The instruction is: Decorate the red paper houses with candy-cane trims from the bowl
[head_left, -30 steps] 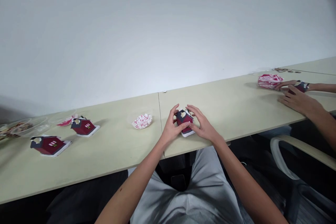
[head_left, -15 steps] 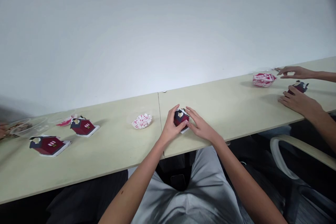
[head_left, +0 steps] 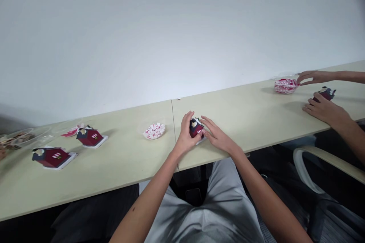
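A small dark red paper house box (head_left: 196, 128) with a navy roof sits on the pale table (head_left: 251, 121) straight in front of me. My left hand (head_left: 185, 136) curls round its left side, fingers bent over the roof. My right hand (head_left: 216, 136) presses against its right side, fingertips on the box. A small clear dish of red-and-white wrapped candies (head_left: 154, 131) lies just left of my left hand.
Two more red paper houses (head_left: 90, 137) (head_left: 53, 157) stand at the left, near a clear tray (head_left: 23, 136). At the right, another person's hands (head_left: 323, 109) (head_left: 312, 77) touch a small house (head_left: 325, 93) and a candy dish (head_left: 285, 84). A chair arm (head_left: 325, 161) curves at right.
My hands have closed in on the house box and turned it slightly leftward. The other person's far hand moved from their house to the candy dish.
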Demonstrator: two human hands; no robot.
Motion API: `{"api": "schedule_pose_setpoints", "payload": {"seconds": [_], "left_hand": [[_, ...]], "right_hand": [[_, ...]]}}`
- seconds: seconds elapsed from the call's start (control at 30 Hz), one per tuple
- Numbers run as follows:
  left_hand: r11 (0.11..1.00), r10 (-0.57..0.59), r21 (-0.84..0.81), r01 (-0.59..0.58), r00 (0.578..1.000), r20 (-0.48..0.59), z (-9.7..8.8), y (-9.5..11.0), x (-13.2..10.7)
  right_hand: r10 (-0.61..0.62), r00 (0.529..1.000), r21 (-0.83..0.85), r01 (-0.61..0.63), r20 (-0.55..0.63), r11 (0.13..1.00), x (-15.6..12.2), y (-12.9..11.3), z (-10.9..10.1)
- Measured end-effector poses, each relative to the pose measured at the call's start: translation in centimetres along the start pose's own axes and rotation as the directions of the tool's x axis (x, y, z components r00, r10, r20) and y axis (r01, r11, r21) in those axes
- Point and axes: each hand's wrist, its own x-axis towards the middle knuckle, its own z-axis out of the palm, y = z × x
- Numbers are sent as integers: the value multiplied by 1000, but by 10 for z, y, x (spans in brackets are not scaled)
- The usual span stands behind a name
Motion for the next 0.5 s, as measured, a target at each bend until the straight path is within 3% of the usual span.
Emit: {"api": "schedule_pose_setpoints", "payload": {"seconds": [0.17,0.5], "left_hand": [[1000,-11,1,11,1000,1,0,-1,-1],[984,57,171,-46,996,-61,1,-6,-1]], "right_hand": [[18,1000,12,-18,9,1000,1,0,0],[8,1000,26,-9,14,1000,1,2,-1]]}}
